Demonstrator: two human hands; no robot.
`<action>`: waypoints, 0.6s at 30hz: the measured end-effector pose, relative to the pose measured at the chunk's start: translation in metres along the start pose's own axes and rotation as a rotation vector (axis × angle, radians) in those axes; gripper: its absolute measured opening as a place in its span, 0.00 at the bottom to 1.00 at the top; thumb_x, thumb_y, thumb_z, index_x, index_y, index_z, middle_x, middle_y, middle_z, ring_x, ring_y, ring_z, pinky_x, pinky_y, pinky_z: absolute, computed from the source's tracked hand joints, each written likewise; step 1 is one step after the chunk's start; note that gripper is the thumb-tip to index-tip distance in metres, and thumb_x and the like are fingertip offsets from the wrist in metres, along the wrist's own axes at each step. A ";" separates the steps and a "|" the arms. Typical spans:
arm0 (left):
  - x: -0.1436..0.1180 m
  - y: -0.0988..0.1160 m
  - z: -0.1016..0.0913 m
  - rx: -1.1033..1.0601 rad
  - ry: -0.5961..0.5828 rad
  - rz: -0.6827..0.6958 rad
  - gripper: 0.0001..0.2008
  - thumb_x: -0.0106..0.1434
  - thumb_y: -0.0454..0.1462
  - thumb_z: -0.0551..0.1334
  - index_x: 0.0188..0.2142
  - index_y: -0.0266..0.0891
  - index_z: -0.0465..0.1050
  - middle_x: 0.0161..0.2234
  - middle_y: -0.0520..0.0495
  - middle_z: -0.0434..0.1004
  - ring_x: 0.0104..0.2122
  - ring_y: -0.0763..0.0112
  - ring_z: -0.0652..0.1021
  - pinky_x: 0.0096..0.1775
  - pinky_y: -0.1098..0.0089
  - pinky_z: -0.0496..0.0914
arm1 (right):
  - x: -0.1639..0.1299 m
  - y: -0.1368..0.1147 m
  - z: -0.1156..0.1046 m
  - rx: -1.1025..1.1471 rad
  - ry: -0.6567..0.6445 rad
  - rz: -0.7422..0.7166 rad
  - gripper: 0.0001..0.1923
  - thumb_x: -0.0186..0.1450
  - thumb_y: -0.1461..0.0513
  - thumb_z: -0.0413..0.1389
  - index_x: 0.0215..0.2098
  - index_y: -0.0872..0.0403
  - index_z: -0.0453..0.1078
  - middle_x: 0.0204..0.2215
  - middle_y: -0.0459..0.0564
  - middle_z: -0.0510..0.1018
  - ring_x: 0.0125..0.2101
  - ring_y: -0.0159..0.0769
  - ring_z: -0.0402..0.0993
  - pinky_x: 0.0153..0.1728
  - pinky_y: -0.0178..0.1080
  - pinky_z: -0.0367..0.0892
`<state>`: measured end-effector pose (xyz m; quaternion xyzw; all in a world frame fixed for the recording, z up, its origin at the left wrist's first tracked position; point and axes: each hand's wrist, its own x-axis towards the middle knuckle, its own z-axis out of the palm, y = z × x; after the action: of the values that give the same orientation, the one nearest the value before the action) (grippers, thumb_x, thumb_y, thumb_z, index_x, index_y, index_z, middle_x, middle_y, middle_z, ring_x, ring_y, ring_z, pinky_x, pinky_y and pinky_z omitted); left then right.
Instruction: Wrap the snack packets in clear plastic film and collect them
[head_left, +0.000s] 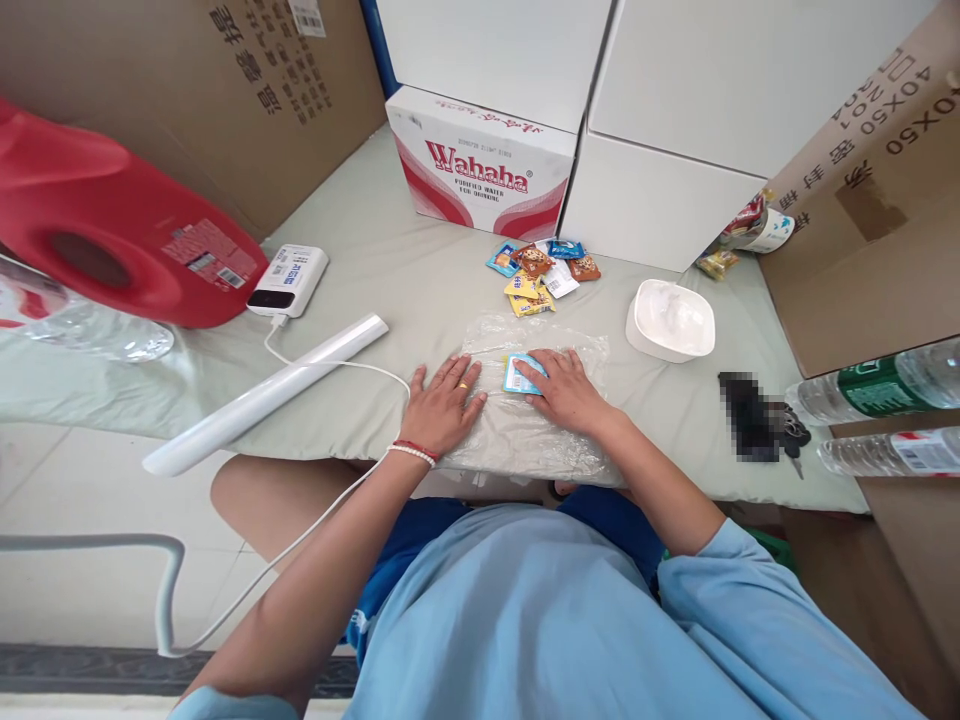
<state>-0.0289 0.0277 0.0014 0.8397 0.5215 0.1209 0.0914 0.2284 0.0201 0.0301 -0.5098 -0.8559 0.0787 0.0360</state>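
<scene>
At the far left, a red jug (127, 220) stands on the cloth-covered bench (420, 270), a white device (289, 280) just beside it. A white cable (349, 364) runs from the device over a long white bar (270, 392) lying aslant, then past the left hand (444, 408). That hand lies flat, released, fingers spread on the left part of a crinkled clear plastic sheet (551, 445). Beyond the sheet sits a carton (480, 165), with a pile of small snack packets (536, 277) in front. A blue-and-white packet (517, 378) lies on the sheet between the hands, partly under the digits of the right hand (571, 392); whether they pinch it or merely rest on it, I cannot tell. Farther right are a white bowl (670, 335), keys (793, 432) and two clear bottles lying on their sides.
</scene>
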 end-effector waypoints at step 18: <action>-0.071 -0.041 -0.032 -0.405 -0.251 0.312 0.12 0.73 0.40 0.54 0.41 0.44 0.77 0.65 0.42 0.72 0.67 0.59 0.70 0.71 0.48 0.53 | -0.163 -0.003 0.024 0.380 0.166 -0.009 0.12 0.75 0.60 0.52 0.49 0.48 0.76 0.55 0.57 0.78 0.57 0.45 0.74 0.63 0.61 0.64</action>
<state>-0.1034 -0.0169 0.0132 0.8830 0.3356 0.1303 0.3013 0.3006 -0.1263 0.0102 -0.4948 -0.8220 0.1965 0.2025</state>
